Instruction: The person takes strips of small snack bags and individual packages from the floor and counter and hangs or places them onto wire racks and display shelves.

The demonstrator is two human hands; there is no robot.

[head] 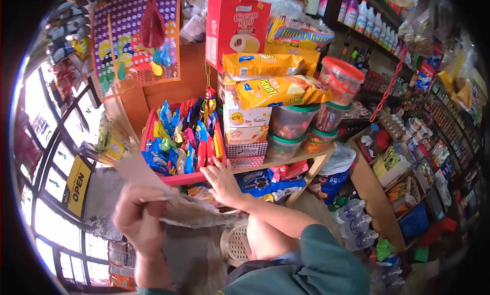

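Observation:
My left hand is raised at the left and blurred by motion. Its fingers are closed on a flat, pale sheet, perhaps card or paper. A thin, light-coloured item shows at the fingers, too blurred to name. My right hand rests at the near right corner of a red plastic basket. Its fingertips touch red snack packets standing upright there, with the fingers somewhat spread. Blue, green and yellow packets fill the rest of the basket.
Right of the basket rise stacked boxes, yellow snack packs and lidded tubs. More packets lie on a shelf below. Bottles stand on the floor at right. A woven stool is near my leg; a window grille lines the left.

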